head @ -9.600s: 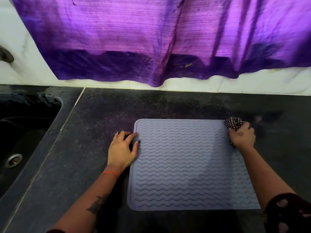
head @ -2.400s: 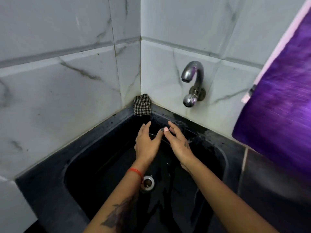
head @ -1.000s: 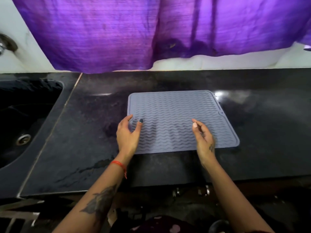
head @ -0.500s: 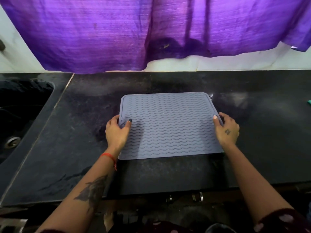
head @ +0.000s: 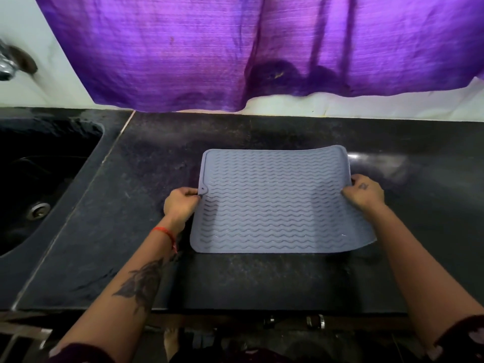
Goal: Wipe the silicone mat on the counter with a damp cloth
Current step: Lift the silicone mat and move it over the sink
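Your left hand (head: 180, 203) pinches the left edge of the grey silicone mat (head: 275, 200), and your right hand (head: 364, 193) grips its right edge, fingers curled round it. The square, wavy-ribbed mat bows upward at the far right corner over the dark speckled stone surface (head: 131, 231). A purple woven cloth (head: 235, 48) hangs behind; a black sink (head: 78, 137) lies left.

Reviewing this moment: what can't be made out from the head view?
- Damp cloth: nowhere in the head view.
- Silicone mat underside: hidden by the mat itself.
- Left hand and right hand fingertips: tucked behind the mat's edges.
- Tap: cut off by the left frame edge.
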{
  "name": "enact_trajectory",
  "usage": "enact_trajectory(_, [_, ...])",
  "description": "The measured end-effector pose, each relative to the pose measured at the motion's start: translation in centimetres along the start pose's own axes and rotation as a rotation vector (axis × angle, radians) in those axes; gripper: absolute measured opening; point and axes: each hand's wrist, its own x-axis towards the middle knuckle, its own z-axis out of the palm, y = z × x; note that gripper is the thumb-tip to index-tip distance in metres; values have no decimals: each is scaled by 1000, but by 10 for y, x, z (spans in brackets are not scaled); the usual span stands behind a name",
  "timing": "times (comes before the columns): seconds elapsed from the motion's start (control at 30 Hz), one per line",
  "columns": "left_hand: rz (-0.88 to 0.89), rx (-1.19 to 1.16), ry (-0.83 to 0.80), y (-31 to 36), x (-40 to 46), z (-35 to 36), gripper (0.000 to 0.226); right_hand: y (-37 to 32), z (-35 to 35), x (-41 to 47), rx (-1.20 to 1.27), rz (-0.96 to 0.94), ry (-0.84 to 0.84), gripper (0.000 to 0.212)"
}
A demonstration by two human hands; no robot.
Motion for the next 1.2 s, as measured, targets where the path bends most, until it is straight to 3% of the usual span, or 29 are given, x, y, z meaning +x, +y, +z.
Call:
enact_trajectory(0.17, [-14,-106,-92,-10,13,-9,15,-63,9,-17,398,-104,-194,38])
enact_trajectory(0.4, [9,-264,-187,-10,14,-11,17,-142,66,-51,551,-279,-322,57])
enact_trajectory(0.63, [1,-275,-204,-17,22,-11,21,-179,130,-78,395,-390,-334,55])
enact_trajectory(1.0, [-32,-323,-185,-15,29,-5,13,-190,181,-87,97,-472,-182,53])
enact_trajectory(1.07, [-51,-305,-162,-15,33,-5,12,-190,177,-87,196,-439,-282,54])
enact_trajectory(1.13, [-50,-255,-155,-14,35,-5,11,-189,166,-89,453,-333,-496,54])
enact_trajectory(1.2, [-51,-209,-173,-9,36,-6,16,-181,149,-87,609,-298,-531,49])
